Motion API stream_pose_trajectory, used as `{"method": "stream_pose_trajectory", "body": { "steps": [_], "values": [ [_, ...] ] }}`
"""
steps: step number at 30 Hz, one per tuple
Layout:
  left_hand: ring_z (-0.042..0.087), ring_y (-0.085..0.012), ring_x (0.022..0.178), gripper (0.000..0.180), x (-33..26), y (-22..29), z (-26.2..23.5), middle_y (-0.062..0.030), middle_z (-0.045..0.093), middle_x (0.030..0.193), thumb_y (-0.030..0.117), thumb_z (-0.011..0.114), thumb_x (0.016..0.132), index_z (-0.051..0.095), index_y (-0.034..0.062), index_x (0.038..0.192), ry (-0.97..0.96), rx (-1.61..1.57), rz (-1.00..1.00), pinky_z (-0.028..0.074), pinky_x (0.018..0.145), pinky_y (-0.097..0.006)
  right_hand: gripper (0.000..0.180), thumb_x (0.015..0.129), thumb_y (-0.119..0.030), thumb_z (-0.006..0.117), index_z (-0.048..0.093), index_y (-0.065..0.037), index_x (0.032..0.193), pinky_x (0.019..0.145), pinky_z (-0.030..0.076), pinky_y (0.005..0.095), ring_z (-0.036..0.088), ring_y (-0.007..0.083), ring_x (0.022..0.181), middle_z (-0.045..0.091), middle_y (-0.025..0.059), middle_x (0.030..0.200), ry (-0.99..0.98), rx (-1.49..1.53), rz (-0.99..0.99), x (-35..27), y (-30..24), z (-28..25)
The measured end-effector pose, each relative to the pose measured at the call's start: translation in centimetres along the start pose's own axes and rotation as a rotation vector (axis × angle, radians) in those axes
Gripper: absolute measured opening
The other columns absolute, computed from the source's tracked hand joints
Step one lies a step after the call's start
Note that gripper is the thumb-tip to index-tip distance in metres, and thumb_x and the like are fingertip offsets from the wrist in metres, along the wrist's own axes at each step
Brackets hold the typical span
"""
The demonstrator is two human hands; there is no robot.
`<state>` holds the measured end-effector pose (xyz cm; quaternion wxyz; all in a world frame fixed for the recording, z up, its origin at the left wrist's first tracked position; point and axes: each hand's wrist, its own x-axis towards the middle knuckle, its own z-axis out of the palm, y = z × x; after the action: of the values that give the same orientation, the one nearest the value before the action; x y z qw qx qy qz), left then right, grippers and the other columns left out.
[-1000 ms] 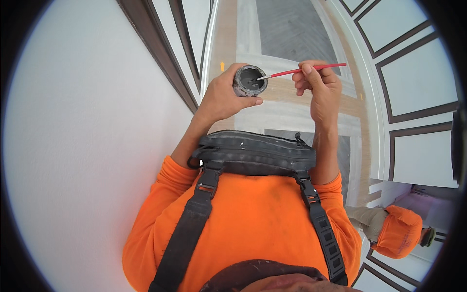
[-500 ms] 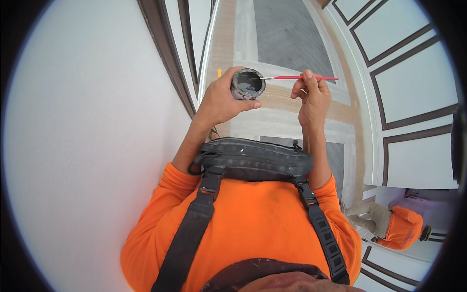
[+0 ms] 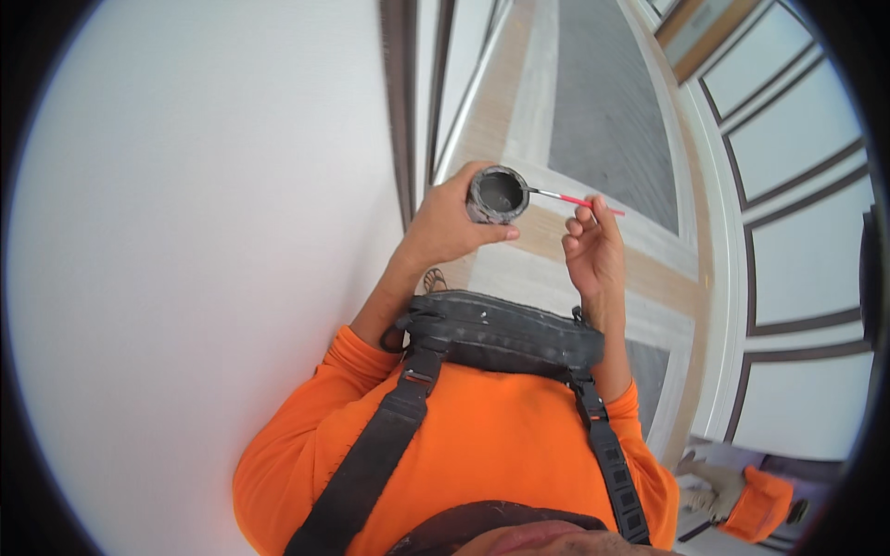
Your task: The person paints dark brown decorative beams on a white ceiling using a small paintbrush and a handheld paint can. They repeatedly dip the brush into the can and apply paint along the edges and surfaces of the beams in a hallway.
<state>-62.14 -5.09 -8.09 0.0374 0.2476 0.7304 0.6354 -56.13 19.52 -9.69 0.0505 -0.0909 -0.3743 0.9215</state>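
I've left hand curled round smeared grey cylindrical jar, dark inside; right hand, nearly closed, pinches slim red-handled brush. Brush axis slants rightward from jar's right rim, bristle end nearer left hand.

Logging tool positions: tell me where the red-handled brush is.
In the head view, right of centre, the brush is in the right hand, its tip at the rim of the jar.
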Motion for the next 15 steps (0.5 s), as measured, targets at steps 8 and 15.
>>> {"method": "stream_pose_trajectory", "body": {
  "steps": [8,15],
  "values": [
    [0.071,-0.0260,0.108,0.076,-2.4,-0.7,1.1,-0.0141,0.074,0.115,0.027,0.096,0.069,0.059,0.0037,0.131,0.236,0.074,0.050,0.054,0.094,-0.036,0.016,0.106,-0.023,0.060,0.069,-0.010,0.108,0.056,0.053,0.0260,0.064,0.0151,0.075,0.071,0.0009,0.085,-0.240,0.157,0.089,1.0,0.9,-0.3],
    [0.071,-0.0337,0.110,0.078,-4.2,-0.6,1.3,-0.0172,0.073,0.117,0.031,0.095,0.071,0.057,0.0058,0.134,0.407,0.202,0.046,0.056,0.094,-0.041,0.020,0.107,-0.025,0.056,0.068,-0.009,0.109,0.061,0.054,0.0316,0.063,0.0194,0.081,0.069,0.0045,0.092,-0.445,0.215,0.144,3.1,1.3,-0.6]
  ]
}}
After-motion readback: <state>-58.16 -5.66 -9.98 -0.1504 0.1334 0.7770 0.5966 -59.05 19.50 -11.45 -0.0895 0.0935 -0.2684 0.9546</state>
